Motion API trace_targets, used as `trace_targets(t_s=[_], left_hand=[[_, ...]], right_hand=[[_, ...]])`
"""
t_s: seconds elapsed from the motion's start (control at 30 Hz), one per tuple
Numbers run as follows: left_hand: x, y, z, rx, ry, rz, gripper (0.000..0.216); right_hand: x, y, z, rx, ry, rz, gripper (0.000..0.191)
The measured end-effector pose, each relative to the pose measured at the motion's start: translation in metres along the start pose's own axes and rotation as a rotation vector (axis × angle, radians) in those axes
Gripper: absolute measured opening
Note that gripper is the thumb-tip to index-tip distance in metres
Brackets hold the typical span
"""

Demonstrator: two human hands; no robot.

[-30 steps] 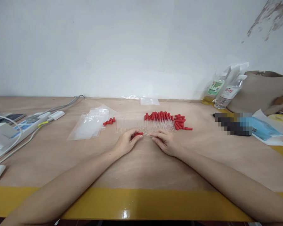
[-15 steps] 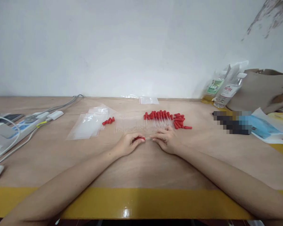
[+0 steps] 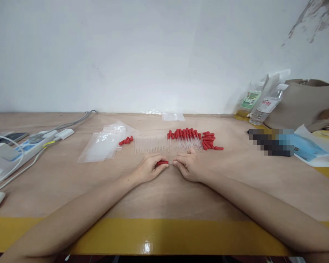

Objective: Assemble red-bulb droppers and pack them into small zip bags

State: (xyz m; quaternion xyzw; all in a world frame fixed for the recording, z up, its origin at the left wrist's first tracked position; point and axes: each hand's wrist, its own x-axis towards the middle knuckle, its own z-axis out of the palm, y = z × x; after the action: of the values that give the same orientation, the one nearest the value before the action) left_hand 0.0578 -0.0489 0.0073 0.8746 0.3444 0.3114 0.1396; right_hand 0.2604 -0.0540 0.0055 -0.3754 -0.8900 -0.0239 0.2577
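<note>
My left hand [image 3: 151, 168] pinches a red rubber bulb [image 3: 162, 162] between thumb and fingers. Out of the bulb's right end runs a thin clear glass tube [image 3: 170, 163], and my right hand [image 3: 188, 165] is closed on it close to the bulb. Just behind my hands lies a row of bare glass tubes [image 3: 150, 143]. To its right is a row of droppers with red bulbs [image 3: 184, 133] at their far ends. Loose red bulbs [image 3: 208, 140] are heaped beside these, and several more small red bulbs [image 3: 125, 140] lie at the left.
Clear plastic bags [image 3: 98, 144] lie left of the tubes, with a small bag [image 3: 173, 117] by the wall. A power strip [image 3: 30, 148] with cables stands far left. Bottles [image 3: 267, 106], a grey-brown bag [image 3: 301, 106] and a blue packet [image 3: 309, 148] are at the right.
My right hand has shifted slightly left along the glass tube, closer to the bulb. My left hand has hardly moved, and slightly more of the red bulb shows.
</note>
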Motion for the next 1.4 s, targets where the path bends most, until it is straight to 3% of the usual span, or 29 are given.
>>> trace_targets(t_s=[0.37, 0.53, 0.63, 0.7, 0.8, 0.87, 0.97, 1.23, 1.4], left_hand=[[0.000, -0.005, -0.001, 0.066, -0.037, 0.073, 0.022], [0.000, -0.007, -0.004, 0.083, -0.077, 0.109, 0.024], [0.001, -0.010, -0.015, 0.101, -0.008, 0.106, 0.025], [0.002, -0.018, -0.026, 0.176, 0.116, 0.038, 0.035], [0.002, -0.041, -0.045, 0.364, 0.299, -0.155, 0.034], [0.001, -0.059, -0.056, 0.480, 0.372, -0.316, 0.027], [-0.002, -0.078, -0.066, 0.581, 0.405, -0.507, 0.023], [-0.006, -0.087, -0.071, 0.610, 0.315, -0.638, 0.031], [-0.005, -0.089, -0.072, 0.594, 0.295, -0.654, 0.033]], right_hand=[[0.003, -0.001, 0.000, 0.242, -0.165, 0.146, 0.027], [0.009, -0.010, -0.015, 0.291, -0.248, 0.177, 0.029], [0.018, -0.009, -0.029, 0.277, -0.319, 0.187, 0.029], [0.027, -0.003, -0.034, 0.330, -0.321, 0.273, 0.029], [0.048, 0.014, -0.032, 0.354, -0.195, 0.513, 0.029], [0.063, 0.024, -0.024, 0.207, -0.080, 0.657, 0.029], [0.080, 0.034, -0.007, -0.037, -0.021, 0.774, 0.027], [0.086, 0.036, 0.014, -0.231, -0.068, 0.740, 0.026], [0.093, 0.025, 0.019, -0.229, -0.070, 0.603, 0.026]])
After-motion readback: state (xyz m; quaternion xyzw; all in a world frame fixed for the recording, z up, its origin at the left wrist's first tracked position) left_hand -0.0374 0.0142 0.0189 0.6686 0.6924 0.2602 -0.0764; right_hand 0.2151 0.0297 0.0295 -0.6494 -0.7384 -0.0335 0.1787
